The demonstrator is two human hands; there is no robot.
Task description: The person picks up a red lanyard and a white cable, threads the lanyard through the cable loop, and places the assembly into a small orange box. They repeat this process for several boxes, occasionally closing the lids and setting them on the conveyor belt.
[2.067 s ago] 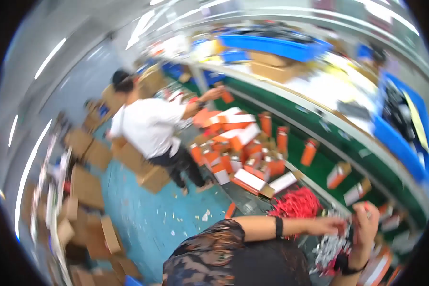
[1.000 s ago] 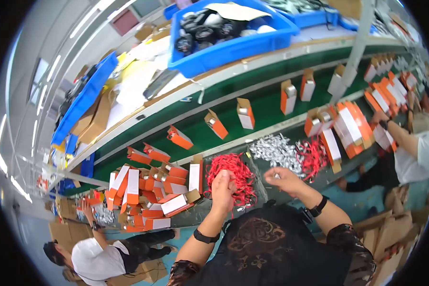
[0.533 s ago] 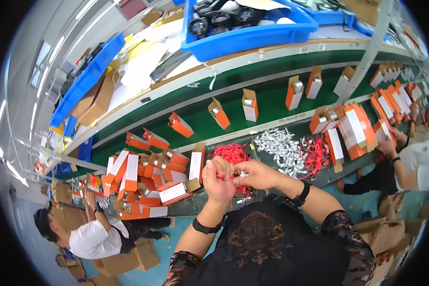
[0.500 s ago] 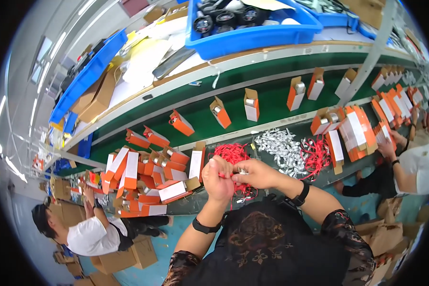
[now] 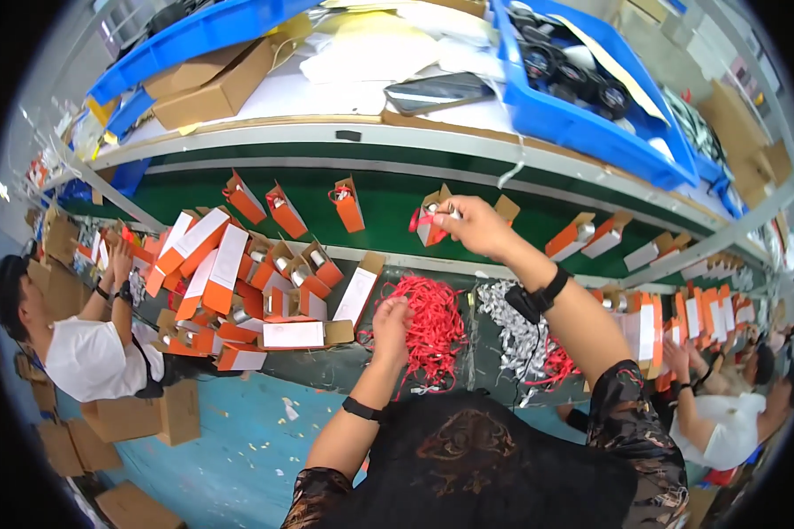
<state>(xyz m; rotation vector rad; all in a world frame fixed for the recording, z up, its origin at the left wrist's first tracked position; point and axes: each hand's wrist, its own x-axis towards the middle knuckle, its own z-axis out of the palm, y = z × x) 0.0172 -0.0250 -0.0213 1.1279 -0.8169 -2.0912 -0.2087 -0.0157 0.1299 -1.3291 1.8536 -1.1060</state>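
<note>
My right hand [image 5: 478,227] reaches out to an orange-and-white box [image 5: 431,231] standing open on the green belt. Pinched in its fingers is a red strap [image 5: 416,219], looped at the box's mouth, with a small silvery piece at the fingertips. My left hand [image 5: 391,330] hovers at the left side of a heap of red straps [image 5: 430,319], fingers curled; whatever they may hold is hidden. To the right of that heap lies a pile of small silvery packets [image 5: 501,328], partly behind my right forearm.
Stacked orange-and-white boxes [image 5: 205,238] crowd the bench on the left. More open boxes [image 5: 348,204] stand along the green belt [image 5: 379,185]. Overhead, a shelf holds a blue bin [image 5: 582,115] of black parts. One co-worker [image 5: 97,353] works at left, others at right.
My hands have parted. The right has moved away from me to a box on the belt with a red strap; the left has stayed near the red heap. The view has swung left.
</note>
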